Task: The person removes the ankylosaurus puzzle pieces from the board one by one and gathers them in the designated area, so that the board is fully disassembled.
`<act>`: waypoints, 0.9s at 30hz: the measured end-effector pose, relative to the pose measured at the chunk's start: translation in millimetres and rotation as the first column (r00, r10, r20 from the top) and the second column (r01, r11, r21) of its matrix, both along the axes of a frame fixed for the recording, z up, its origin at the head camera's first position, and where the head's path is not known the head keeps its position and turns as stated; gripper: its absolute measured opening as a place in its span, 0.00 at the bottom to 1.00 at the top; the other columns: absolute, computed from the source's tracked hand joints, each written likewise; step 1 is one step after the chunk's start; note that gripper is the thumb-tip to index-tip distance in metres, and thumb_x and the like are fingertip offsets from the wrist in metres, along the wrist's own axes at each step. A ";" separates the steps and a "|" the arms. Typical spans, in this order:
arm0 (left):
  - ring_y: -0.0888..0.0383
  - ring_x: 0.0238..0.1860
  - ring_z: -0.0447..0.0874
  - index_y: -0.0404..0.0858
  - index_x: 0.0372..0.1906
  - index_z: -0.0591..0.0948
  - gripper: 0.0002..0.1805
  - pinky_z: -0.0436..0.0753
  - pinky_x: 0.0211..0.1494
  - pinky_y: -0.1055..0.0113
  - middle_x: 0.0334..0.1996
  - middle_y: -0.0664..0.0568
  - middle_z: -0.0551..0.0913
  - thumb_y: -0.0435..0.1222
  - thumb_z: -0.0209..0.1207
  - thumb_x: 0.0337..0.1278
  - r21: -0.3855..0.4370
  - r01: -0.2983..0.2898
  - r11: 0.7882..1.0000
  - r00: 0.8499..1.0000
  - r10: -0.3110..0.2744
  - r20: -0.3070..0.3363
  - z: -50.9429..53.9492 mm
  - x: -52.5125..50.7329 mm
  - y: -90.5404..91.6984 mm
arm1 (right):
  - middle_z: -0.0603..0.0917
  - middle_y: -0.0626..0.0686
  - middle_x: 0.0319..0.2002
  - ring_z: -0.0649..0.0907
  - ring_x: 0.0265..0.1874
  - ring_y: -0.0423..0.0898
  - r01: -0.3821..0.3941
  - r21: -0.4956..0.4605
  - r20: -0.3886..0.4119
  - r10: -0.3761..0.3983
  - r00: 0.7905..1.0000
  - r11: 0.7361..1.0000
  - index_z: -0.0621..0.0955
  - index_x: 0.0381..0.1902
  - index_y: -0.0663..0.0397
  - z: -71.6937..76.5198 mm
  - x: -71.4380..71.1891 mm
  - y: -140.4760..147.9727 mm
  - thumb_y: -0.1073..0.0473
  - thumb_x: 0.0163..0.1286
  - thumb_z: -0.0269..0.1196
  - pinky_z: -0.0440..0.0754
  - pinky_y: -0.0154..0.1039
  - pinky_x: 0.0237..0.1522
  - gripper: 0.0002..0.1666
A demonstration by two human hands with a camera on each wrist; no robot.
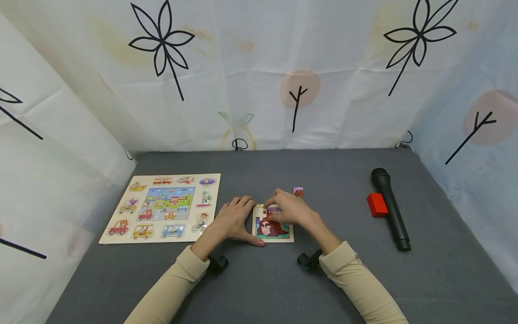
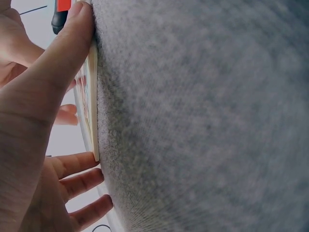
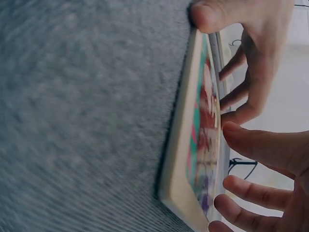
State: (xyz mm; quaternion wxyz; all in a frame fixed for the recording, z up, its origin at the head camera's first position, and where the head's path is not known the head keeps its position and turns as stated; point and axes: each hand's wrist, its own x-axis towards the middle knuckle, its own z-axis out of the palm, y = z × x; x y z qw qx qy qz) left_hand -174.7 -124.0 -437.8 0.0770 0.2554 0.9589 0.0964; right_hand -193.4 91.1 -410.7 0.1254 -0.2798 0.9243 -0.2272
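A small wooden jigsaw puzzle (image 1: 273, 229) with a reddish-brown animal picture lies in a pale frame at the middle of the table. My left hand (image 1: 234, 220) spans its left side, thumb at the near corner and a fingertip at the far corner, other fingers spread on the cloth. Over the puzzle's far part reaches my right hand (image 1: 292, 208), fingertips low at its surface, a purple patch showing beneath them. In the right wrist view the right hand's thumb and fingers (image 3: 256, 191) are apart. One loose puzzle piece (image 1: 298, 192) lies just beyond the right hand.
To the left lies a larger wooden puzzle board (image 1: 159, 238) with vehicle pictures. A black microphone (image 1: 394, 220) is at the right, with a red block (image 1: 377, 205) against it. White patterned cloth walls (image 1: 259, 90) enclose the grey table (image 1: 344, 292).
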 end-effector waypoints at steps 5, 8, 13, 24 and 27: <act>0.43 0.70 0.69 0.44 0.71 0.70 0.62 0.74 0.67 0.39 0.71 0.47 0.70 0.74 0.73 0.29 -0.012 0.005 1.000 1.000 -0.005 -0.009 0.2 -0.1 0.8 | 0.79 0.53 0.46 0.75 0.35 0.45 0.003 0.051 -0.016 -0.002 1.000 0.999 0.89 0.52 0.49 -2.0 3.5 -2.5 0.55 0.68 0.71 0.76 0.40 0.38 0.16; 0.44 0.69 0.70 0.44 0.71 0.70 0.62 0.75 0.67 0.40 0.71 0.47 0.70 0.74 0.73 0.30 -0.016 0.009 1.000 1.000 -0.009 -0.013 1.3 0.4 0.8 | 0.79 0.53 0.47 0.75 0.36 0.45 0.024 0.071 -0.012 -0.024 1.000 0.997 0.88 0.54 0.47 -2.3 4.8 -3.9 0.54 0.68 0.71 0.75 0.41 0.38 0.17; 0.44 0.69 0.70 0.44 0.71 0.70 0.62 0.75 0.67 0.40 0.71 0.47 0.70 0.74 0.73 0.29 -0.016 0.008 1.000 1.000 -0.008 -0.015 1.0 0.7 0.0 | 0.79 0.53 0.47 0.74 0.36 0.45 0.036 0.078 -0.014 -0.035 0.999 0.996 0.88 0.54 0.46 -3.4 5.4 -5.2 0.55 0.68 0.71 0.75 0.41 0.38 0.16; 0.44 0.69 0.70 0.43 0.71 0.70 0.62 0.75 0.67 0.40 0.70 0.47 0.70 0.74 0.73 0.29 -0.013 0.011 1.000 1.000 -0.011 -0.020 0.8 0.3 -0.3 | 0.78 0.52 0.47 0.72 0.35 0.46 0.044 0.091 -0.016 -0.043 0.999 0.995 0.88 0.53 0.44 -4.1 5.9 -7.0 0.54 0.68 0.71 0.73 0.40 0.35 0.15; 0.44 0.69 0.70 0.43 0.72 0.70 0.62 0.75 0.67 0.40 0.71 0.47 0.70 0.74 0.73 0.30 -0.016 0.012 1.000 1.000 -0.012 -0.021 0.9 0.2 -0.1 | 0.78 0.53 0.47 0.72 0.34 0.46 0.044 0.096 -0.022 -0.042 0.999 0.994 0.88 0.52 0.45 -3.2 6.6 -7.5 0.54 0.68 0.71 0.73 0.40 0.35 0.15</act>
